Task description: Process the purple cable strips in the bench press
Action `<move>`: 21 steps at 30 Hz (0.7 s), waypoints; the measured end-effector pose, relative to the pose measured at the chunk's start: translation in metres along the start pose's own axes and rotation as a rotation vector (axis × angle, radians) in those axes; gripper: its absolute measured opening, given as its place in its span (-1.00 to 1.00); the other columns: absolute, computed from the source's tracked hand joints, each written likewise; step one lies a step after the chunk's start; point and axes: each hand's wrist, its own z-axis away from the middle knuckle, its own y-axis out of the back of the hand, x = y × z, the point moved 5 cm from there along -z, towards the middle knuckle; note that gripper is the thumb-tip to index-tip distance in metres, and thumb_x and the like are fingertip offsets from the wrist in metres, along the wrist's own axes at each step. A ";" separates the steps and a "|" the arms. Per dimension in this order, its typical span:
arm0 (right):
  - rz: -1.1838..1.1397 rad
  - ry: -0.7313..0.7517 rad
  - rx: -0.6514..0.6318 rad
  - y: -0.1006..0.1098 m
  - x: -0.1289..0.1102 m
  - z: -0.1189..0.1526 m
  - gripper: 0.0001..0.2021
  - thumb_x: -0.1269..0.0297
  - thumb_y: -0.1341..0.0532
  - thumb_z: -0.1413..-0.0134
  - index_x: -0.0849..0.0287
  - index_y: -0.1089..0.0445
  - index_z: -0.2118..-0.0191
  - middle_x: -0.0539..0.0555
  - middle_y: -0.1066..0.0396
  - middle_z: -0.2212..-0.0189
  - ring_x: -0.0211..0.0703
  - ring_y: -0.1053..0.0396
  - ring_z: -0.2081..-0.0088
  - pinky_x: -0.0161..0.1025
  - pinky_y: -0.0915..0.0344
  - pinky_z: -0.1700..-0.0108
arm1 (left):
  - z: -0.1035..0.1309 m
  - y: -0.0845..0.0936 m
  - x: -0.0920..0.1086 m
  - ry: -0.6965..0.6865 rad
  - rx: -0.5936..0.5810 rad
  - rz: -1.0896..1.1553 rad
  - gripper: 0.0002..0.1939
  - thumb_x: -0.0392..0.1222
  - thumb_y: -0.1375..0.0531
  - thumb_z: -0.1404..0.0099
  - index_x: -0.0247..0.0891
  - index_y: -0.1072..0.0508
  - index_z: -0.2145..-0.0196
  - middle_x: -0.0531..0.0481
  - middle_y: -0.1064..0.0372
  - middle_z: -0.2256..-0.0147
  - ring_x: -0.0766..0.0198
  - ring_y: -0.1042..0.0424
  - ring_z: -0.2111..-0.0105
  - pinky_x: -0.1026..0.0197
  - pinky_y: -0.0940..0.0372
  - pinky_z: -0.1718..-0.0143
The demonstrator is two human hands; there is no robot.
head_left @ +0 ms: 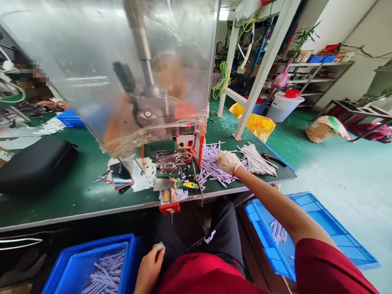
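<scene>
The gloved right hand (227, 161) rests, fingers curled, on the pile of pale strips (211, 169) on the green table (76, 192); whether it pinches any is unclear. The bare left hand (149, 269) (down by the blue bin (76, 255)) pinches a small grey piece (158, 246).

my gloved right hand (228, 161) rests on pale strips (211, 167) on the tabletop (76, 192); left hand (150, 269) pinches a small piece (158, 246).

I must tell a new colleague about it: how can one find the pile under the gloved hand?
On the green table, look right of the orange machine. The right hand rests on the lilac strips, shorter and flatter than the white sticks beside them.
</scene>
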 end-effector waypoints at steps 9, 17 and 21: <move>-0.317 0.008 0.270 0.034 0.014 0.005 -0.68 0.19 -0.02 -0.27 0.12 -0.51 0.13 0.15 -0.51 0.12 -0.07 -0.47 0.16 -0.24 -0.29 0.14 | -0.007 -0.017 0.018 0.008 -0.116 0.004 -0.77 -0.17 -0.08 -0.35 -0.21 -0.54 0.31 -0.01 -0.57 0.38 0.11 -0.54 0.31 0.23 -0.29 0.26; -1.559 -0.004 -0.006 0.041 -0.085 0.070 -0.69 -0.04 -0.16 -0.13 0.11 -0.28 0.40 -0.03 -0.38 0.58 -0.29 -0.26 0.65 -0.37 -0.16 0.62 | -0.017 0.051 0.052 -0.002 -0.221 0.496 -0.47 0.18 -0.09 -0.28 -0.34 -0.49 0.08 0.07 -0.38 0.55 0.25 -0.39 0.54 0.27 -0.23 0.50; -1.820 0.024 -0.265 0.021 -0.166 0.061 -0.66 -0.05 -0.22 -0.05 0.14 -0.26 0.43 -0.11 -0.27 0.68 -0.39 -0.11 0.74 -0.43 -0.01 0.72 | -0.028 0.097 0.076 -0.041 -0.145 0.620 -0.40 0.25 -0.12 -0.25 -0.36 -0.48 0.06 0.11 -0.30 0.59 0.29 -0.32 0.56 0.28 -0.20 0.51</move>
